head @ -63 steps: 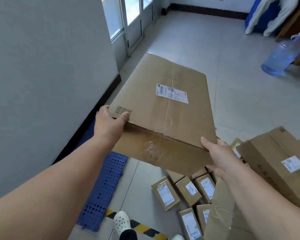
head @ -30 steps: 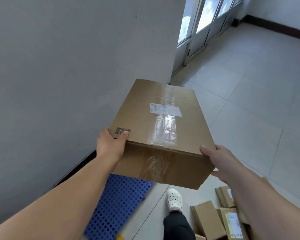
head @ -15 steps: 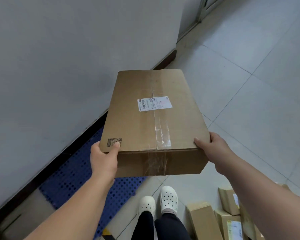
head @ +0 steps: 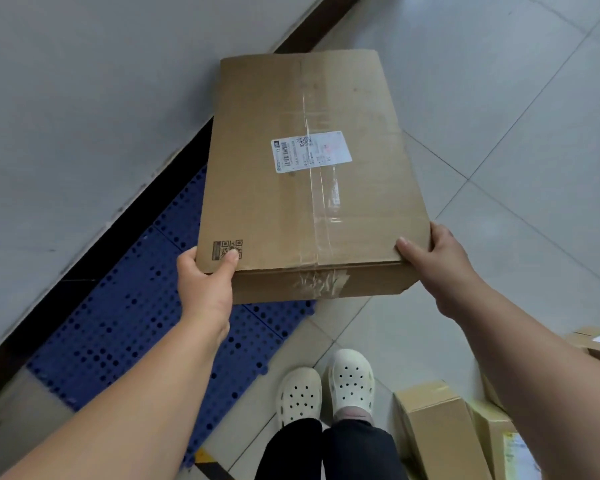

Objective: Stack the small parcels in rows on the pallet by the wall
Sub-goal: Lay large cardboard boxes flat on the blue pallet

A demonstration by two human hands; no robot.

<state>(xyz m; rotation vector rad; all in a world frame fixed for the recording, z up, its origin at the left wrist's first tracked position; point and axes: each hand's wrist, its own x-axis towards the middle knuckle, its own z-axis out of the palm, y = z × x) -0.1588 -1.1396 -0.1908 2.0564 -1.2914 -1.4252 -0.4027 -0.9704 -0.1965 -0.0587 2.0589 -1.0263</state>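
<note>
A large, flat cardboard box (head: 309, 168) was held over the far end of the blue perforated pallet (head: 118, 323), its right half reaching out past the pallet's edge above the tiled floor (head: 516, 150). It seemed to hang clear of the pallet rather than rest on it, though the gap was hidden. The left hand (head: 205, 282) gripped the near left corner, thumb pressed on a printed QR mark (head: 227, 249) and fingers curled underneath. The right hand (head: 433, 261) gripped the near right corner, thumb on top and fingers round the side. A white shipping label (head: 311, 151) sat across the clear tape seam on the lid. The pallet lay along the black skirting (head: 84, 258) of the grey wall (head: 84, 81). White clogs (head: 326, 389) stood just right of the pallet, and small parcels (head: 437, 427) lay on the floor farther right of it
</note>
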